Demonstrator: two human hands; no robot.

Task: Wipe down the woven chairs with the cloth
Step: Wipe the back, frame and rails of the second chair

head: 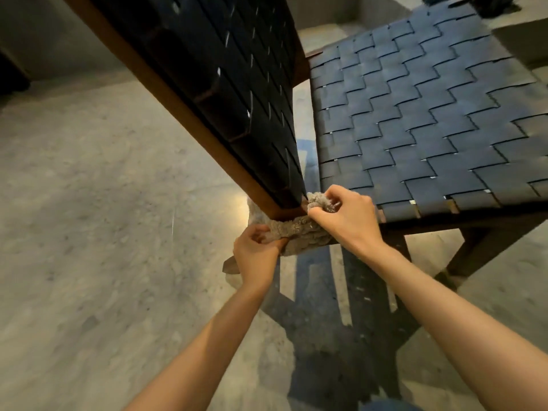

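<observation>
A woven chair fills the upper right: its dark blue woven seat [415, 120] lies flat, and its dark woven backrest [225, 84] in a brown wooden frame [189, 120] slants down toward me. A fluffy beige cloth [302, 232] is wrapped around the near corner of the backrest frame. My left hand [255, 256] pinches the cloth's lower left end. My right hand [344, 215] grips its upper right end beside the seat's edge. The cloth is stretched between both hands under the corner.
Grey concrete floor [89, 232] spreads to the left and below. The chair's wooden legs [471, 250] and their shadow lie under my right arm. A dark object [492, 4] sits at the top right beyond the seat.
</observation>
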